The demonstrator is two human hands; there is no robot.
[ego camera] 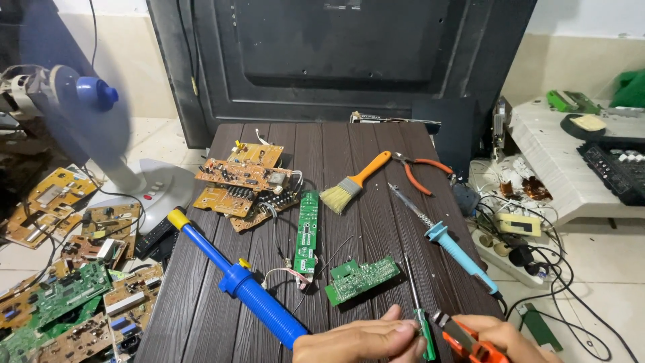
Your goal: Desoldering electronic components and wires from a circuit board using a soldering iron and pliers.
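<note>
The green-handled screwdriver point(422, 321) lies at the bench's point(201, 316) near edge, its shaft pointing away, pinched at the handle by the left hand point(359, 341). Just right of the screwdriver, the right hand point(500, 336) grips orange-handled pliers point(463, 339). Just left of its shaft lies a small green circuit board point(361, 279); further left, a blue desoldering pump point(238, 282); to the right, a blue soldering iron point(447, 242).

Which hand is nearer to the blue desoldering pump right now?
Left. The left hand lies just right of the blue desoldering pump, almost at its lower end. The right hand is farther right, past the green-handled screwdriver, holding orange-handled pliers.
</note>
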